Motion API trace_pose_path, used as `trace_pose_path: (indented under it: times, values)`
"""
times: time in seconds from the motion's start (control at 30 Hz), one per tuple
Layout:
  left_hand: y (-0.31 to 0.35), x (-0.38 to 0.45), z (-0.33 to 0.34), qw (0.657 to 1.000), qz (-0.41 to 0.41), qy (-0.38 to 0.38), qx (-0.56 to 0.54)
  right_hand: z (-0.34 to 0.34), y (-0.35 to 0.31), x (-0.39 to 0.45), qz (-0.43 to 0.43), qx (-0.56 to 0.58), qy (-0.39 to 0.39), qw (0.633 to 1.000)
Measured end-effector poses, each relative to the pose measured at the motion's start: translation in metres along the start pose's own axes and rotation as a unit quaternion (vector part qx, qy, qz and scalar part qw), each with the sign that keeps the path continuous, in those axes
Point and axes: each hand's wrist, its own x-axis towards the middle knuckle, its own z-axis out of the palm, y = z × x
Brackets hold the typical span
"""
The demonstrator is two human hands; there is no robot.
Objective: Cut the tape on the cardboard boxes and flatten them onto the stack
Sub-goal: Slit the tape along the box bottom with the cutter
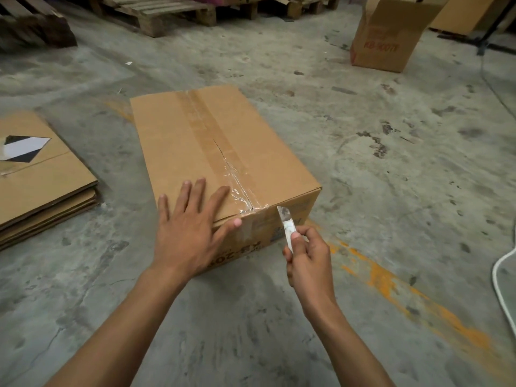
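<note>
Stained grey concrete floor (363,113), worn orange painted line (396,291); wooden pallets (173,12) along far edge; white cable (499,277) at right.

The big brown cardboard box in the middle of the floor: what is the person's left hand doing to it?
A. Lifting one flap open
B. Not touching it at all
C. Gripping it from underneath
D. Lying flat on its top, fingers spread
D: the left hand lies palm down with spread fingers on top of the big brown cardboard box, near its close edge, while the right hand holds a small white-handled knife beside the box's near corner.
</note>
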Motion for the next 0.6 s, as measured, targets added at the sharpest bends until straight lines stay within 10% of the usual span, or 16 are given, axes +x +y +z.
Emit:
trace_pose_path:
  times: [0.6]
  values:
    - [-0.011, -0.016, 0.003, 1.0, -0.02, 0.018, -0.013, 0.034, -0.044, 0.012, 0.122, -0.02, -0.128, 0.984]
